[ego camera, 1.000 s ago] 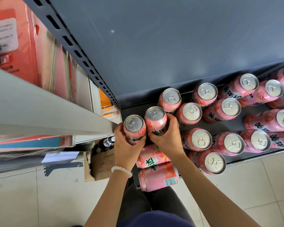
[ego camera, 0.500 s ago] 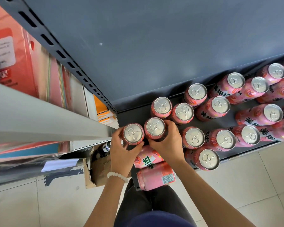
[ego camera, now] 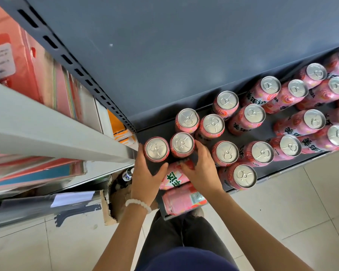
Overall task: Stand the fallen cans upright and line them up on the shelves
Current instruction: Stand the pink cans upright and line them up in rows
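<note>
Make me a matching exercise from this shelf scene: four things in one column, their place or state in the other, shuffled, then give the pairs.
Things
1. left hand
2. right hand
3. pink drink can with the barcode label
4. white bead bracelet

Places or states
A. lies on its side at the front edge of the dark metal shelf
B. sits on the left wrist
C. holds the leftmost upright pink aluminium can
D. holds the second upright pink aluminium can, just right of the leftmost

Pairs: 1-C, 2-D, 3-A, 4-B

Dark shelf [ego camera: 294,169] with many upright pink cans [ego camera: 225,153], two fallen cans [ego camera: 182,200] at its front-left corner.
</note>
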